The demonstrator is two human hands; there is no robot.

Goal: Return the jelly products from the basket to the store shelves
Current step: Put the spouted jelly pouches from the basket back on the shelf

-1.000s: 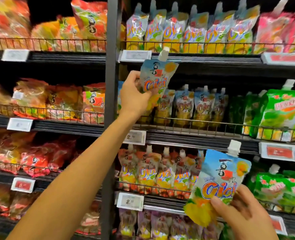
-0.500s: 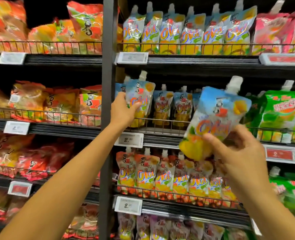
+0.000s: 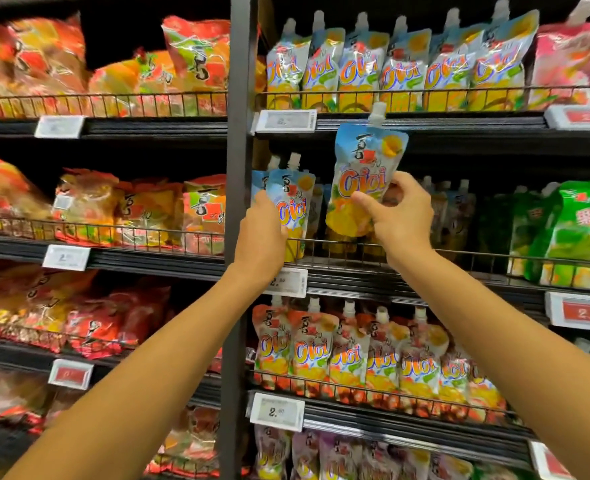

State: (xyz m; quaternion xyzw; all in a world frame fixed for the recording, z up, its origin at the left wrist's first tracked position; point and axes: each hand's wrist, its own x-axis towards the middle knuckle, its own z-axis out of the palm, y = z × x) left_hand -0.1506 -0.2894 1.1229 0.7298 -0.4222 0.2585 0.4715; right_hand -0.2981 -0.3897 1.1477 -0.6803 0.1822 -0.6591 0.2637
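Two bare arms reach up to the shelves. The left grip (image 3: 262, 237) is closed on the edge of the left pouch (image 3: 292, 206). That pouch stands at the left end of the middle shelf (image 3: 408, 275), just beside the post (image 3: 238, 202). I cannot tell if its bottom sits down yet.

The right grip (image 3: 401, 220) pinches the right pouch (image 3: 366, 178) low on its side, thumb in front and fingers behind. This pouch is up in the air, cap on top, leaning a bit. Its bottom is just over the rail (image 3: 477, 252). The basket is not in view.

I think the step now is to put the right pouch in next to the left one. To do it well:
- Lift its bottom clear over the rail so it does not catch.
- Slide it in between the left pouch and the back row (image 3: 442, 209).
- Stand it straight, with the picture facing out.
- Let the bottom touch the shelf before the grip lets go, or it may flop.
- The left grip can steady its own pouch so it does not tip.
- The pouch looks soft, so hold it gently.
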